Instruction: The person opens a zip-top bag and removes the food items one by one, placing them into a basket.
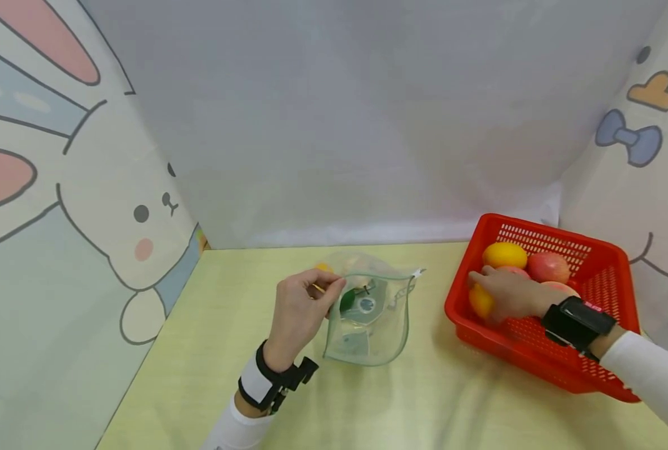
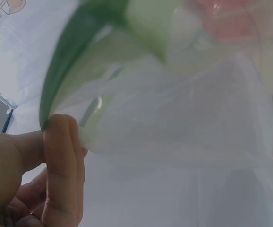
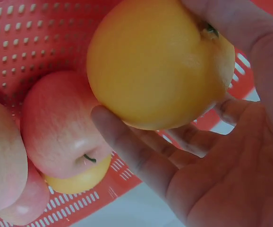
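Observation:
Between thumb and fingertips, my left hand (image 1: 299,309) pinches the left edge of a clear zip bag (image 1: 387,340) with a pale green rim. The bag's mouth gapes towards me, and a green leaf (image 1: 347,300) with a dark stem shows at it. In the left wrist view, the fingers (image 2: 61,165) hold the bag's green edge. Over at the right, my right hand (image 1: 510,295) reaches into a red basket (image 1: 547,369) and grips an orange (image 3: 150,66), thumb on one side and fingers curled underneath. Beside it lies a red apple (image 3: 63,123) with its stem showing.
A yellow fruit (image 1: 505,255) and another red apple (image 1: 548,267) lie towards the basket's back left. Part of an orange-coloured thing (image 1: 324,267) shows behind my left hand. A pale wall (image 1: 334,125) rises at the table's back edge, with rabbit-printed panels at both sides.

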A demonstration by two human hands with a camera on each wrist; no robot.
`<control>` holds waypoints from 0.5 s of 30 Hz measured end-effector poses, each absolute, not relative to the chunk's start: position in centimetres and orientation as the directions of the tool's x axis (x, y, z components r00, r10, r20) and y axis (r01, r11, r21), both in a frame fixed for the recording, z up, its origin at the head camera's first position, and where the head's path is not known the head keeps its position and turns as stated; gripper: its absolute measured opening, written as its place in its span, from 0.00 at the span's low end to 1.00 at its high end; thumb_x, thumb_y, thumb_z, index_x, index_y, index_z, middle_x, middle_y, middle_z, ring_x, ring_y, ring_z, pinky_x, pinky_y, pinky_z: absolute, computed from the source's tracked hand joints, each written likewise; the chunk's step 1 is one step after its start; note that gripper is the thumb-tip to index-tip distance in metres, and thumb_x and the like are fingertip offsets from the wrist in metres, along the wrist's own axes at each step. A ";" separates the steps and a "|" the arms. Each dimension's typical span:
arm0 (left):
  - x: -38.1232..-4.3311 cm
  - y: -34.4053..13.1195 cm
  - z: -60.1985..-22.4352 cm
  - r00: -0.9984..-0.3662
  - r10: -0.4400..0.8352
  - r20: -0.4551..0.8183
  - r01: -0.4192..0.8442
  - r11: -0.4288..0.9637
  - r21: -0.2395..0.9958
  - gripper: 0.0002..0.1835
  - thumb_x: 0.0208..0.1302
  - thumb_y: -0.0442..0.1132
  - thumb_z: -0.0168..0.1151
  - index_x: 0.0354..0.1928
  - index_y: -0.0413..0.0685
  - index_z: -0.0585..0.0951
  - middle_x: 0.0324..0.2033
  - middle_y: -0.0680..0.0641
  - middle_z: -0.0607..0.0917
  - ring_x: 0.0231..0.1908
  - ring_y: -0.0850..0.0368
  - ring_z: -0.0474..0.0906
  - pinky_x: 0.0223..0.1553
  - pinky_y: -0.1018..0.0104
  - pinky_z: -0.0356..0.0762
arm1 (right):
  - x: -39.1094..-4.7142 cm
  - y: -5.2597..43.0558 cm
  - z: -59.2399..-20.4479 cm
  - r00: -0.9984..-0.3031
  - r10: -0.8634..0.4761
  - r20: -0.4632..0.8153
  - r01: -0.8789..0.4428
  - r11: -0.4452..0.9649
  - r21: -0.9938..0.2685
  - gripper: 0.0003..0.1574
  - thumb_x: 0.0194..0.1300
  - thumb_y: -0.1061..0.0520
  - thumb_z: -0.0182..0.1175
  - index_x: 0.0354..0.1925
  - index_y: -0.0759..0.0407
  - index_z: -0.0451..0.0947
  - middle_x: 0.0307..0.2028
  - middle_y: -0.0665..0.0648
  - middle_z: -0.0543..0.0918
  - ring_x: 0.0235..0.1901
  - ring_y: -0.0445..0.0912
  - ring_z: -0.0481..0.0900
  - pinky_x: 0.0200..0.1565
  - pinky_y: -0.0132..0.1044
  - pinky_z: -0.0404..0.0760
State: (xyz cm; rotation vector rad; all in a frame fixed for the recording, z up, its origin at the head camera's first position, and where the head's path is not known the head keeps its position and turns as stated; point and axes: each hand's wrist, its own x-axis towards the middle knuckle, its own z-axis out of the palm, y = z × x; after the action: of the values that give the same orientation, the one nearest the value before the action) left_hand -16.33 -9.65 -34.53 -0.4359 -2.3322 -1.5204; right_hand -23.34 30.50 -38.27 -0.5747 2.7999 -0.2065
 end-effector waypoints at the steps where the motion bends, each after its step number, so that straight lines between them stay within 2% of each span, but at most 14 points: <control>1: -16.3 -9.7 -34.6 -0.902 0.079 0.425 0.420 0.388 0.820 0.03 0.66 0.34 0.74 0.37 0.42 0.91 0.30 0.42 0.91 0.18 0.64 0.79 0.19 0.70 0.81 | -23.3 30.5 -38.5 -0.881 -0.407 -0.242 -0.368 0.910 -0.189 0.62 0.46 0.50 0.84 0.74 0.66 0.67 0.68 0.77 0.73 0.55 0.65 0.82 0.52 0.61 0.90; 3: -16.4 -9.6 -34.6 -0.903 0.080 0.423 0.419 0.390 0.820 0.03 0.66 0.34 0.74 0.37 0.42 0.91 0.30 0.42 0.91 0.18 0.64 0.79 0.19 0.70 0.81 | -23.2 30.5 -38.9 -0.878 -0.414 -0.242 -0.377 0.908 -0.184 0.60 0.48 0.51 0.84 0.73 0.67 0.66 0.68 0.78 0.72 0.55 0.67 0.82 0.51 0.62 0.90; 5: -16.3 -9.6 -34.6 -0.903 0.080 0.422 0.418 0.392 0.819 0.03 0.66 0.34 0.74 0.37 0.42 0.91 0.30 0.42 0.91 0.18 0.64 0.79 0.19 0.71 0.81 | -23.1 30.5 -39.1 -0.877 -0.421 -0.233 -0.387 0.905 -0.179 0.57 0.49 0.52 0.83 0.71 0.66 0.68 0.65 0.76 0.74 0.52 0.64 0.84 0.49 0.61 0.90; 10: -16.3 -9.6 -34.7 -0.902 0.078 0.425 0.419 0.394 0.818 0.03 0.66 0.34 0.74 0.37 0.42 0.91 0.30 0.42 0.91 0.18 0.64 0.79 0.19 0.71 0.81 | -23.0 30.3 -38.1 -0.880 -0.432 -0.197 -0.408 0.901 -0.150 0.49 0.48 0.49 0.84 0.64 0.59 0.74 0.55 0.64 0.79 0.45 0.51 0.83 0.48 0.55 0.92; 15: -16.3 -9.7 -34.7 -0.900 0.075 0.429 0.422 0.392 0.818 0.03 0.66 0.34 0.74 0.37 0.41 0.91 0.30 0.42 0.91 0.18 0.64 0.79 0.19 0.71 0.81 | -22.2 28.7 -35.7 -0.877 -0.479 -0.028 -0.478 0.878 -0.029 0.41 0.53 0.46 0.82 0.61 0.60 0.79 0.54 0.63 0.83 0.49 0.57 0.83 0.49 0.56 0.91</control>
State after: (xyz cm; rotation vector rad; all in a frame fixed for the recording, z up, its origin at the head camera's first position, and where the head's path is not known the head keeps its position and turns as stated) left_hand -16.30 -9.68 -34.70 -0.4329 -2.3316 -1.5117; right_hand -22.22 28.71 -35.71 -0.7679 3.0105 -0.0322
